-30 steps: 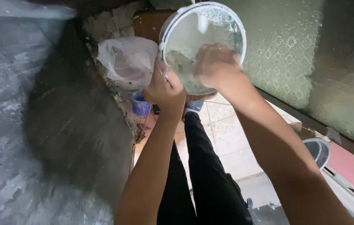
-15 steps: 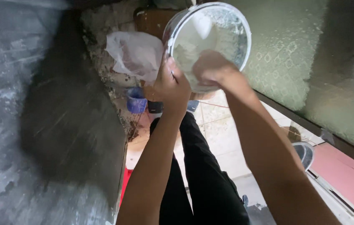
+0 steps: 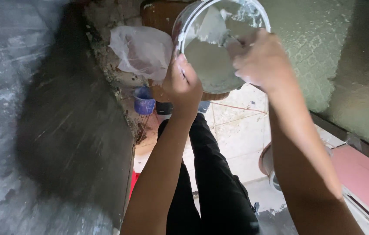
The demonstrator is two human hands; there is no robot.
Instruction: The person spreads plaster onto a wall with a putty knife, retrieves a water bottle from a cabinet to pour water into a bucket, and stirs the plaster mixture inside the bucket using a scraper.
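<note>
A white bucket [image 3: 219, 48] is held up in front of the camera, tilted so that its open mouth faces the viewer. It is partly filled with a pale grey, thick paste [image 3: 212, 65], which is smeared up the inner wall and heaped toward the lower side. The left hand [image 3: 183, 85] is closed on the bucket's rim at its lower left edge, the fingers wrapped over the lip and the thumb inside. The right hand [image 3: 260, 58] is seen at the right side of the bucket's mouth, its fingers curled shut; what they grip is hidden by the hand itself, though a narrow grey object is seen running from them into the paste. The paste thus lies just beside and partly under the right fingers and just right of the left ones.

Behind the bucket, a crumpled white plastic bag [image 3: 143, 50] rests against a rough wall edge. Below it, a small blue cup [image 3: 144, 101] stands on the tiled floor [image 3: 236, 139]. A grey plastered wall [image 3: 41, 130] fills the left side, and a green patterned pane [image 3: 323, 52] the right. Dark trousers [image 3: 210, 182] are seen between the arms.
</note>
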